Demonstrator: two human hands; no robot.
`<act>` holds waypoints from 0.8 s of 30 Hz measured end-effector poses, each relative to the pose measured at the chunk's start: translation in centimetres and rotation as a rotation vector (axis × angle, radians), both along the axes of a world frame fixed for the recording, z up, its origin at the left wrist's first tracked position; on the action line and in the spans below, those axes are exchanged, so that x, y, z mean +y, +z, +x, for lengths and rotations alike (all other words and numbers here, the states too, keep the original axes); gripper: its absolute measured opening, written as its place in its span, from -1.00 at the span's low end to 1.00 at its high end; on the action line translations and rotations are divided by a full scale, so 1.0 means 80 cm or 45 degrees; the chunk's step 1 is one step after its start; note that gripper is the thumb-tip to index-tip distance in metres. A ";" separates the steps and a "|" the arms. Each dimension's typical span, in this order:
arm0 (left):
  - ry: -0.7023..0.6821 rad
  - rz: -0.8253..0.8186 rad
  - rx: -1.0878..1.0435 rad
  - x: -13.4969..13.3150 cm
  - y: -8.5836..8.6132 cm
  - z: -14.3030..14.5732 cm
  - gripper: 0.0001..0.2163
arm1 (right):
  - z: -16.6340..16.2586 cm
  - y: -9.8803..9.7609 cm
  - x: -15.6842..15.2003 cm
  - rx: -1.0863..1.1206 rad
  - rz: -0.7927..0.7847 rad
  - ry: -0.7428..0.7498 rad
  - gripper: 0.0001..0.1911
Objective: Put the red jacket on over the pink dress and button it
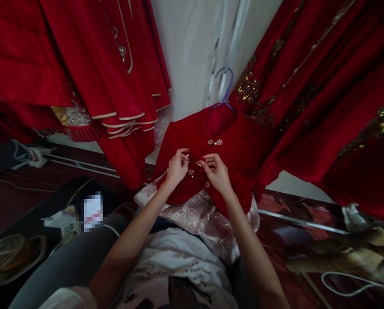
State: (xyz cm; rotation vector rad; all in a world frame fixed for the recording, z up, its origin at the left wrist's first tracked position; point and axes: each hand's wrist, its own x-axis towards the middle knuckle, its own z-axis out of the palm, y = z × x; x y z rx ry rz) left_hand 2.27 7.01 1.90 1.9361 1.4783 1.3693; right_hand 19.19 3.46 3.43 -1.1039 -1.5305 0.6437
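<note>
A short red jacket (240,150) on a purple hanger (227,88) lies spread in front of me, its hem toward my lap. At the front opening, my left hand (178,166) pinches one beaded half of a frog fastener (187,154). Opposite it, my right hand (217,172) has thumb and fingertips closed on the other beaded half. The two halves are apart. Higher up, near the collar, a beaded fastener (214,142) has its halves together. Lower down, a beaded piece (191,173) sits on the left front edge, another on the right.
Red garments (114,64) with pale piping hang at left, and red garments (308,86) with gold sequins hang at right. Pinkish-white shiny fabric (205,216) lies over my lap beneath the jacket. A white power strip (63,221) is at lower left, and a white cable loop (346,283) at lower right.
</note>
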 end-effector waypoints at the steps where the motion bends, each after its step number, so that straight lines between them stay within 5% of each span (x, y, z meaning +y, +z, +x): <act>1: -0.006 -0.011 -0.029 0.002 -0.002 0.002 -0.63 | -0.003 -0.002 0.001 0.024 0.002 0.003 -0.74; 6: 0.125 0.020 -0.196 0.007 -0.007 0.011 -0.71 | -0.022 -0.009 0.015 0.028 0.091 -0.008 -0.82; 17: -0.081 0.031 -0.424 0.005 0.000 0.010 -0.75 | -0.032 -0.001 0.049 -0.207 0.214 -0.062 -0.85; 24: -0.002 0.112 -0.358 0.011 0.001 0.009 -0.82 | -0.037 0.001 0.049 -0.245 0.222 -0.131 -0.85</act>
